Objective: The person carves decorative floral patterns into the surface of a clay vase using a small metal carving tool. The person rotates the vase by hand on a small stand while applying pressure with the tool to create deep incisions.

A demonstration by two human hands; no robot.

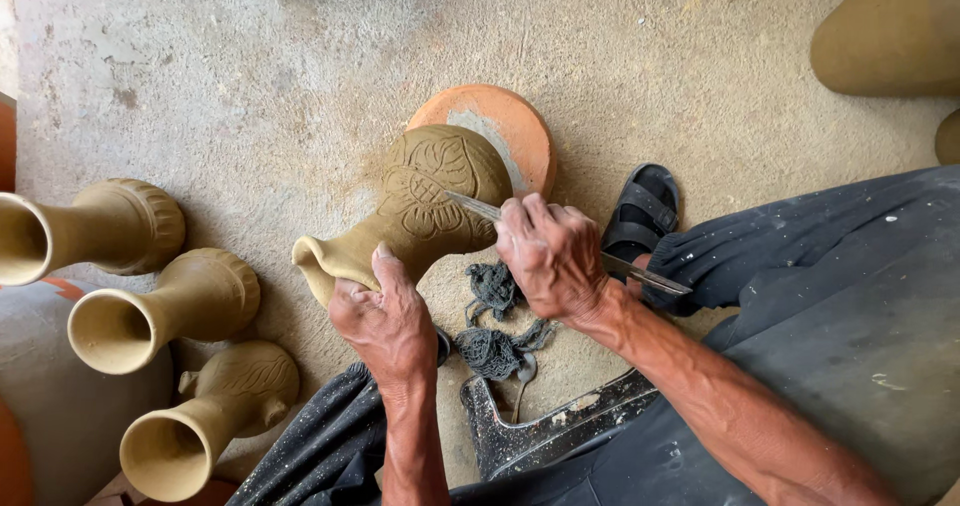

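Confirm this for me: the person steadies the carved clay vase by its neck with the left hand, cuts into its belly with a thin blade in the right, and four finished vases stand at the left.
Not quite. The head view shows three vases at the left, not four. The rest holds: the left hand steadies the carved clay vase by its neck, and the right hand works a thin blade on its belly.

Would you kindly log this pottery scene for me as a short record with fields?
Left hand: grips the neck of a tilted clay vase
Right hand: holds a thin metal blade, its tip on the vase's carved leaf pattern
Under the vase: an orange disc
Nearby: three unfired vases at left, dark rag, black sandal
Floor: bare concrete
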